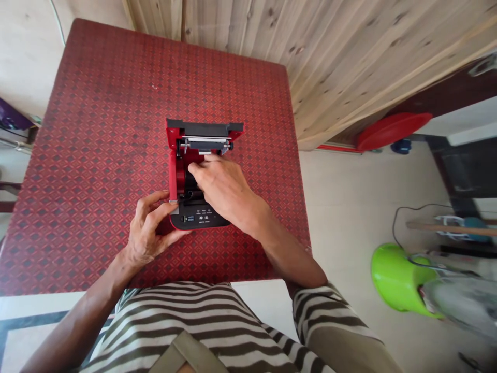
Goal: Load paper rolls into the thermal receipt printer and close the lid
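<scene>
A small red and black printer stands near the front middle of a table covered by a red patterned cloth. Its lid is flipped up and back, showing a roller bar underneath. My left hand grips the printer's near left corner, thumb and fingers curled around it. My right hand lies over the open paper bay, fingers bent down inside it; whatever the fingertips touch is hidden. The black front panel with small buttons shows between the hands.
A wooden plank wall runs behind and to the right of the table. On the floor at right stand a bright green plastic container, a red plastic tub and cabling. My striped shirt fills the bottom edge.
</scene>
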A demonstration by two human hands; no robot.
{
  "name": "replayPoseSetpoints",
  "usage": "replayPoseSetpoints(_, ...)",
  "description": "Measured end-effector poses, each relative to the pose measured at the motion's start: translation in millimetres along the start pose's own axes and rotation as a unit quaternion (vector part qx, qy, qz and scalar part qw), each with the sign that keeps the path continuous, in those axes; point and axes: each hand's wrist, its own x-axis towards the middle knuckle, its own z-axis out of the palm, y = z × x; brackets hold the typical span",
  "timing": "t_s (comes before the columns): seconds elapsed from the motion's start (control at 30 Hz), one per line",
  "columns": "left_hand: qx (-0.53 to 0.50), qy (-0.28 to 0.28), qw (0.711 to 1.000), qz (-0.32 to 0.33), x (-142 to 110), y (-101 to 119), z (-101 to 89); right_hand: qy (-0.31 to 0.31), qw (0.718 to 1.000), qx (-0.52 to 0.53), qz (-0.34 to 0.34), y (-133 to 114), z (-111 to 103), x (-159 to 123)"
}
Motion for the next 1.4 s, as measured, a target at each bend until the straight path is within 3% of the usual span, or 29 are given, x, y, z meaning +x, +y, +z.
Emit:
replayPoseSetpoints(0.27, 0.006, 0.002, 1.0, 0.004, -0.4, 0.0, -0.3, 0.001, 0.998, 0.065, -0.007, 9.9, 10.7, 9.2)
replayPoseSetpoints(0.37, 0.007, 0.002, 1.0, 0.008, 0.8, -0.2, 0.4, 0.024, 0.992, 0.114, -0.058, 17.4, 6.1, -5.6)
replayPoseSetpoints(0.5, 0.011, -0.001, 1.0, 0.0, 1.6, 1.9, -2.0, 0.07, 0.96, 0.225, -0.152, 26.9, 1.6, -38.8)
replayPoseSetpoints(0.67, -0.02, -0.044, 0.998, -0.042, 12.3, 6.9, -21.8, 0.13, 0.947, 0.245, -0.159, 24.2, 17.1, -61.4)
replayPoseSetpoints(0.8, -0.052, -0.025, 0.998, -0.041, 54.0, 3.0, -37.3, 0.192, 0.942, 0.23, -0.153, 16.9, 26.8, -62.7)
replayPoseSetpoints(0.93, -0.016, 0.008, 1.0, 0.0, 117.5, -9.7, -32.4, 0.205, 0.953, 0.189, -0.118, 10.8, 25.5, -70.0)
replayPoseSetpoints(1.07, -0.031, -0.085, 0.996, -0.025, 154.6, -19.8, -17.0, 0.238, 0.959, 0.114, -0.107, 4.0, 26.1, -78.9)
replayPoseSetpoints(1.13, -0.055, -0.114, 0.991, -0.036, 154.7, -18.6, -13.7, 0.281, 0.952, 0.057, -0.11, 0.0, 27.9, -80.2)
replayPoseSetpoints(1.23, -0.07, -0.114, 0.991, -0.011, 137.5, -10.8, -17.1, 0.351, 0.928, -0.013, -0.126, -5.9, 31.3, -78.7)
replayPoseSetpoints(1.4, -0.086, -0.163, 0.981, 0.06, 95.7, -5.8, -24.1, 0.409, 0.902, -0.018, -0.137, -10.1, 40.6, -77.0)
